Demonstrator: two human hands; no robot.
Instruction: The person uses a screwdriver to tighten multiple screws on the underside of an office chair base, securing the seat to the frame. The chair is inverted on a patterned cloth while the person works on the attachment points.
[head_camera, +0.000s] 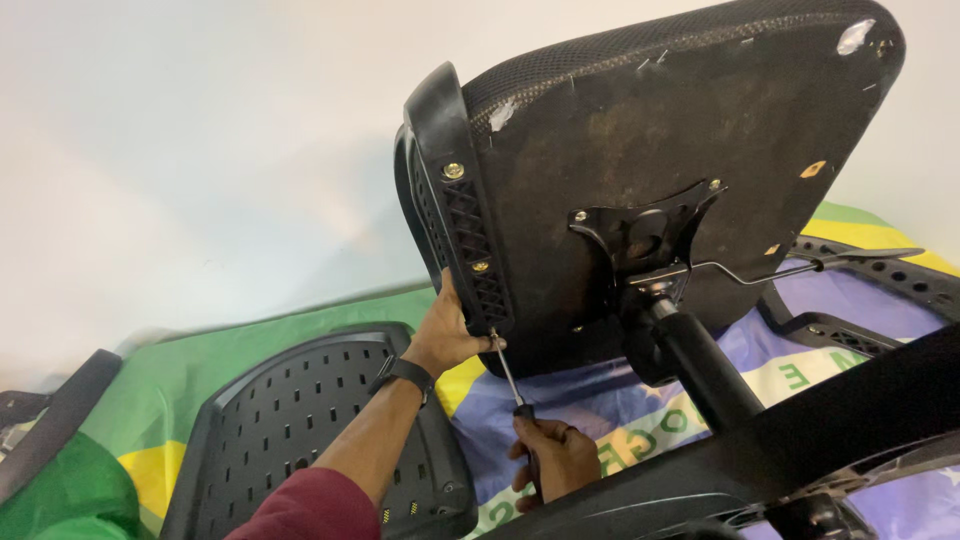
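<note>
Hands both closed — left hand (450, 335) gripping the armrest (462, 205), right hand (555, 458) holding the screwdriver (507, 375), whose shaft points toward 11 o'clock into the armrest's lower end.

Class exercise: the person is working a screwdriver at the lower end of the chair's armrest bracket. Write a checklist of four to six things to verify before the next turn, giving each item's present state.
1. Screwdriver tip meets the lowest screw of the armrest bracket: ok, though the seating in the head cannot be told.
2. Right hand closed round the handle: ok.
3. Left hand steadies the bracket's lower end: ok.
4. Upper two screws present: ok.
5. Seat tipped on edge, stable: cannot tell.
6. Backrest panel lies apart from the work: ok.
</note>
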